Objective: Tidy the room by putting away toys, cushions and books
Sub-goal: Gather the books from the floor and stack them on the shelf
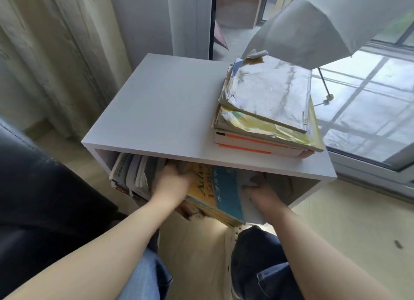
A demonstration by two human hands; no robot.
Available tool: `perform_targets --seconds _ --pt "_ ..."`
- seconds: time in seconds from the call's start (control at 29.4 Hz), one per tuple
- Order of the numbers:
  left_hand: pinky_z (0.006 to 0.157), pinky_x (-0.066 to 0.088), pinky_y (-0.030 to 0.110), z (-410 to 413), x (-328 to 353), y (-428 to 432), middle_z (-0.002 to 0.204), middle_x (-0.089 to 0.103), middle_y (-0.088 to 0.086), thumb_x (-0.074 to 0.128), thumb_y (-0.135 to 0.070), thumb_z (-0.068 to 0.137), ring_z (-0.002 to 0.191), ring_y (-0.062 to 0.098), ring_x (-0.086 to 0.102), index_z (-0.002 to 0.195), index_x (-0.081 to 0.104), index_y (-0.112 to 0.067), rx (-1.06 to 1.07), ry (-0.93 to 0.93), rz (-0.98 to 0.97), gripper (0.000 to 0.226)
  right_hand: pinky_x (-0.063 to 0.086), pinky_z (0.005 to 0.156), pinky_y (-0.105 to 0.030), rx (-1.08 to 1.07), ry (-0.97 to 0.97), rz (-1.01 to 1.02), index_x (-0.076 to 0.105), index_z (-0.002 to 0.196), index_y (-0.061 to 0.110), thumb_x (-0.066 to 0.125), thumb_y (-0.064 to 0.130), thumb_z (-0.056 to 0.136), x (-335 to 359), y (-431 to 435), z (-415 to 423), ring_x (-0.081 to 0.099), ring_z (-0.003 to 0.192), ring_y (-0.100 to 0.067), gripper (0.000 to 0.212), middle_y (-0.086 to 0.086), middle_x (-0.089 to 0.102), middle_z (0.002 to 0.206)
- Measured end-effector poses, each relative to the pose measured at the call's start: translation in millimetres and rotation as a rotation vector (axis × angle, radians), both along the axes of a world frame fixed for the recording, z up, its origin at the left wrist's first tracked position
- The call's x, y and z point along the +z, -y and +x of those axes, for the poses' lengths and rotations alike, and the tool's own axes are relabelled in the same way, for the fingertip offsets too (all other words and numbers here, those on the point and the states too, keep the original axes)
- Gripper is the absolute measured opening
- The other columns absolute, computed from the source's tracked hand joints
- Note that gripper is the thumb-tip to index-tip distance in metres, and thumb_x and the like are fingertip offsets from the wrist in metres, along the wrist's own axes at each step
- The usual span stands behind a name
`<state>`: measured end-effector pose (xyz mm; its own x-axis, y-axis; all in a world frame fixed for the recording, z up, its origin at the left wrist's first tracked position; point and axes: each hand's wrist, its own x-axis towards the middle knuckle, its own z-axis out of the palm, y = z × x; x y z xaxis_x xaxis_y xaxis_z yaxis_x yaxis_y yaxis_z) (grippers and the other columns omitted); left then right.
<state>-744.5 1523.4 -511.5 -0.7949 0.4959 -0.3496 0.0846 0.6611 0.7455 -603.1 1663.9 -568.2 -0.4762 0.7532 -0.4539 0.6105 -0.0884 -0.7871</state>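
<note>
The books [215,192] are between the two hands, half inside the open box of the shelf [156,111] and half sticking out toward the person. The left hand [170,183] holds their left side, and its fingers seem bent over the top book, though it is blurry. The right hand [262,194] is at their right side with its fingers in the dark, so how they lie cannot be told; the top book is yellow and blue with big letters.
</note>
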Motion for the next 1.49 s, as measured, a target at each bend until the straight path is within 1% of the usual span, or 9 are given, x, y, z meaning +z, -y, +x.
perform_targets --seconds 0.14,0.37,0.51,0.71,0.85,0.99,1.15,1.29,1.49 --pt "0.069 0.044 0.029 1.2 -12.8 -15.8 0.093 0.060 0.010 0.050 -0.030 0.093 0.080 0.024 0.053 0.090 0.052 -0.012 -0.056 -0.075 -0.221 0.019 0.037 0.075 -0.026 -0.024 0.076 -0.053 0.048 0.129 0.007 0.055 0.019 0.092 0.6 1.3 2.1 0.047 0.095 -0.022 0.039 -0.007 0.049 0.106" --pt "0.067 0.045 0.028 1.6 -27.4 -28.6 0.102 0.065 0.011 0.042 -0.034 0.097 0.085 0.025 0.060 0.096 0.059 -0.006 -0.168 -0.204 -0.435 0.032 0.047 0.098 -0.044 0.094 0.157 -0.079 0.055 0.115 0.006 0.049 0.023 0.096 15.7 9.7 -8.1 0.056 0.112 -0.034 0.026 -0.019 0.059 0.119" --pt "0.066 0.048 0.028 -0.6 -34.6 -29.2 0.101 0.065 0.008 0.043 -0.041 0.095 0.085 0.023 0.062 0.112 0.056 -0.004 -0.246 -0.241 -0.487 0.043 0.048 0.096 -0.042 0.110 0.177 -0.087 0.054 0.113 0.009 0.048 0.022 0.096 13.8 9.3 -12.8 0.058 0.108 -0.029 0.022 -0.013 0.060 0.117" --pt "0.078 0.051 0.038 3.6 -43.4 -18.8 0.126 0.056 0.014 0.044 -0.037 0.096 0.108 0.030 0.059 0.143 0.020 -0.005 -0.238 -0.247 -0.520 0.062 0.047 0.077 -0.036 0.128 0.147 -0.118 0.054 0.117 0.005 0.047 0.020 0.095 10.9 21.4 -16.5 0.054 0.083 -0.019 0.028 -0.006 0.057 0.092" --pt "0.070 0.047 0.034 3.9 -35.5 -9.9 0.122 0.057 0.013 0.046 -0.039 0.096 0.103 0.028 0.060 0.148 0.003 -0.009 -0.247 -0.264 -0.519 0.074 0.046 0.075 -0.031 0.171 0.137 -0.029 0.055 0.119 0.009 0.048 0.020 0.096 19.4 29.5 -12.9 0.055 0.087 -0.020 0.027 -0.014 0.060 0.108" --pt "0.070 0.046 0.031 8.7 -9.6 6.8 0.109 0.059 0.009 0.038 -0.040 0.097 0.090 0.023 0.059 0.132 0.041 -0.011 -0.362 -0.404 -0.570 0.046 0.043 0.063 -0.022 0.127 0.045 0.041 0.056 0.107 0.016 0.050 0.021 0.096 38.5 38.8 -8.3 0.052 0.074 -0.010 0.014 -0.003 0.058 0.094" --pt "0.069 0.046 0.030 19.5 36.8 22.5 0.108 0.061 0.002 0.037 -0.040 0.096 0.092 0.020 0.058 0.122 0.050 -0.021 -0.413 -0.535 -0.400 0.035 0.055 0.067 -0.026 0.269 -0.114 0.118 0.060 0.095 0.019 0.053 0.022 0.094 93.6 51.4 -2.4 0.065 0.076 -0.015 0.008 -0.001 0.066 0.086" --pt "0.074 0.049 0.030 25.0 78.6 20.5 0.105 0.065 0.000 0.043 -0.035 0.093 0.089 0.020 0.063 0.106 0.061 -0.022 -0.366 -0.491 -0.180 0.026 0.053 0.065 -0.027 0.183 -0.270 0.334 0.066 0.099 0.014 0.055 0.021 0.093 141.7 57.8 1.8 0.062 0.065 -0.013 0.014 0.001 0.068 0.079" --pt "0.075 0.043 0.026 23.4 126.3 -3.0 0.110 0.064 0.002 0.046 -0.027 0.095 0.095 0.017 0.055 0.110 0.061 -0.018 -0.288 -0.422 0.049 0.023 0.037 0.102 -0.036 0.048 0.032 0.792 0.059 0.121 0.024 0.047 0.028 0.093 174.6 28.2 5.1 0.046 0.122 -0.022 0.031 0.001 0.059 0.127"
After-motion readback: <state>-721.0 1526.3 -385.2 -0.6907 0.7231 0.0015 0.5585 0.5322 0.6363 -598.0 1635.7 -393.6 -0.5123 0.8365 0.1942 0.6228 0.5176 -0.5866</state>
